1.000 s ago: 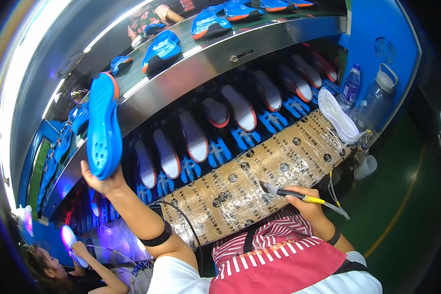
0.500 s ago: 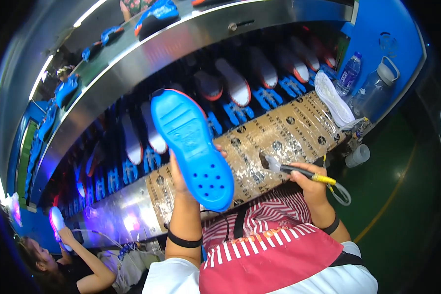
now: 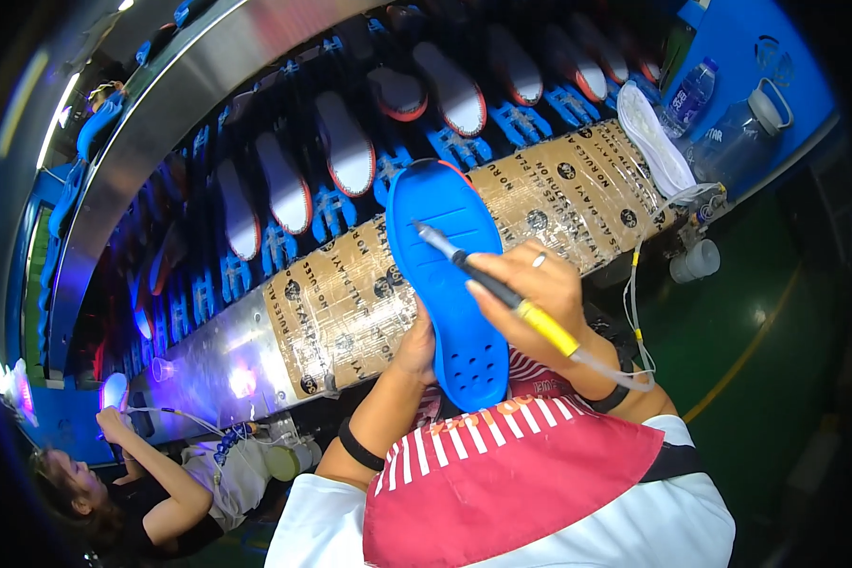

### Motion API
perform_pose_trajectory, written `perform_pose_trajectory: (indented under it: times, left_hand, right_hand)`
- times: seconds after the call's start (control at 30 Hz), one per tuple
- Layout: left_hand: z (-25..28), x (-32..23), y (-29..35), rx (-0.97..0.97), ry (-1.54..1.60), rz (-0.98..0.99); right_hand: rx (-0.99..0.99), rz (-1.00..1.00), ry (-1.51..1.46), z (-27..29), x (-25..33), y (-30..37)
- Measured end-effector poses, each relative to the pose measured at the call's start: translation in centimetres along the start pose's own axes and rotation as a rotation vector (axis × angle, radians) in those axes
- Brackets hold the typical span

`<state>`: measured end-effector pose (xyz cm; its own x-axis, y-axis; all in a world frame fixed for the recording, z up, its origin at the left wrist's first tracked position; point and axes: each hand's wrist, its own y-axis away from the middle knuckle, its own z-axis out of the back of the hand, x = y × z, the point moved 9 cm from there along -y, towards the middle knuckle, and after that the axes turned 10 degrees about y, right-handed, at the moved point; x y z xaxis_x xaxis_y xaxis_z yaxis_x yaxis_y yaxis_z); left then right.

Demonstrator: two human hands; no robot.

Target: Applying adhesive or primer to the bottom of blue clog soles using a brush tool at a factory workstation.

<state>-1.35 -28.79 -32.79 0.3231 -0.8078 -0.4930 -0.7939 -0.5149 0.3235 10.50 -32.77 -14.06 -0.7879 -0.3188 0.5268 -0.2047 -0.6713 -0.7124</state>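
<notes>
My left hand (image 3: 417, 346) grips a blue shoe sole (image 3: 471, 331) by its left edge, fingers hidden beneath. The sole is tilted toward me over my apron. Grooves cross its far half, round holes dot the near end, and a red-orange edge shows at its far tip. My right hand (image 3: 532, 292) is closed around a brush (image 3: 545, 328) with a black and yellow handle and a thin tube trailing from its rear. The brush tip lies over the grooved part of the sole, apparently touching it.
Ahead is a cardboard-covered ledge (image 3: 350, 322), with rows of upturned soles on blue holders (image 3: 336, 210) behind. At right stand a white sole-shaped piece (image 3: 658, 147), a water bottle (image 3: 689, 97), a jug (image 3: 736, 142) and a plastic cup (image 3: 696, 262). A co-worker (image 3: 151, 473) sits at left.
My right hand has brought the brush leftward and up onto the sole. The sole has shifted right and now stands more upright in view. The whole view has turned slightly.
</notes>
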Motion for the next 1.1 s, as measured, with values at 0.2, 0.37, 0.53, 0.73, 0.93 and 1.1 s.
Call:
perform_pose_trajectory:
  times: [0.2,0.37,0.53,0.73,0.93,1.1]
  left_hand:
    - [1.3,-1.3,-0.4,0.005,-0.054,-0.032]
    - [0.7,-2.9,-0.9,0.005,-0.024,-0.172]
    - [-1.6,-3.5,-1.6,0.291,0.378,-0.066]
    - [-1.9,-4.8,-2.2,0.357,0.32,-0.15]
    - [-0.9,-7.5,-1.4,0.353,0.366,-0.37]
    - [-2.4,-9.1,-1.1,0.449,0.298,-0.337]
  right_hand:
    - [0.199,0.142,-0.25,-1.0,2.1,0.8]
    - [0.062,0.094,-0.163,-1.2,0.9,1.4]
    - [0.209,0.166,-0.285,-2.1,2.8,1.9]
    - [0.126,0.1,-0.208,-2.5,2.5,2.9]
    - [0.354,0.027,-0.517,-3.7,2.2,3.2]
    - [0.423,0.085,-0.538,-5.2,2.2,4.7]
